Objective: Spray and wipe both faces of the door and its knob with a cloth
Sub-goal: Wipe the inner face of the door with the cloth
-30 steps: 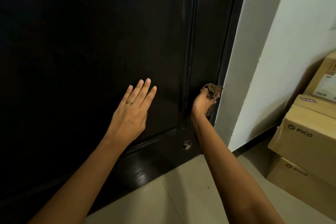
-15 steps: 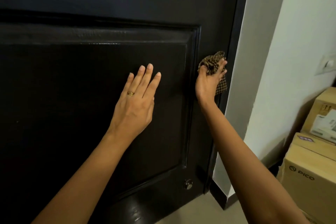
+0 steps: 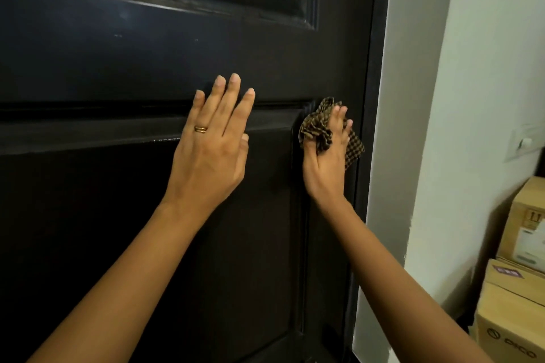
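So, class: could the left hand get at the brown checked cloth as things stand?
Probably yes. The left hand lies flat on the black panelled door beside the brown checked cloth, bare door between; only the right hand holds it.

Head view faces door (image 3: 147, 53), seemingly close.

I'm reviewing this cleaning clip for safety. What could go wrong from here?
The right hand presses the checked cloth close to the edge of the door by the frame; fingers might get pinched if the door swings.
The left hand pushes flat on the door, which may move it.
The bunched cloth may skip the moulding grooves.
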